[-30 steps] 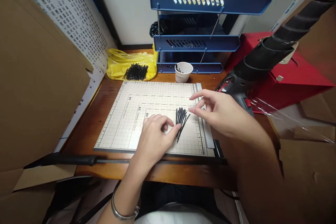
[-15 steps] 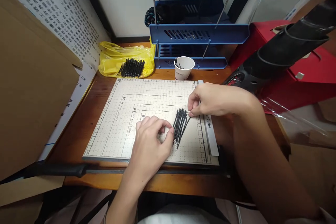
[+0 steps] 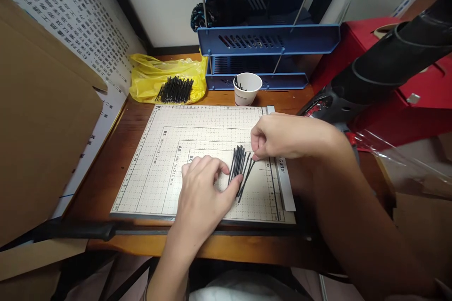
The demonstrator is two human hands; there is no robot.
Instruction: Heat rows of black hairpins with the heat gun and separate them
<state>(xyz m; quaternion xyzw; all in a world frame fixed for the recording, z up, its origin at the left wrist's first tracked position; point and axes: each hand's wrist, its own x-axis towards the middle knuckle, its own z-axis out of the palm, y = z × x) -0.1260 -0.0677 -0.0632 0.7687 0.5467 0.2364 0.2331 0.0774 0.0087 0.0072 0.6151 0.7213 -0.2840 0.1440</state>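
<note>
A loose bundle of short black wires [image 3: 237, 162] with pale tips lies on the gridded board of a paper cutter [image 3: 212, 124]. My left hand [image 3: 206, 188] rests at the bundle's left side, fingers curved and apart from the thumb. Its thumb tip lies over the lower part of the wires. My right hand [image 3: 263, 138] pinches the upper end of a black wire [image 3: 248, 176] between thumb and fingertips, at the bundle's right side. Another wire lies close beside that one, and the exact grip is partly hidden by the fingers.
Behind the board, more black wires [image 3: 175, 89] lie on a yellow plastic bag [image 3: 141, 80]. A white paper cup [image 3: 244, 99] holding some black pieces stands near a blue tiered rack [image 3: 268, 40]. The cutter's black handle [image 3: 81, 230] lies front left. A black tube [image 3: 374, 66] leans at right.
My left thumb has moved right onto the bundle. A gap has opened between the bundle and the wires at its right. My right hand keeps its pinch, slightly lower.
</note>
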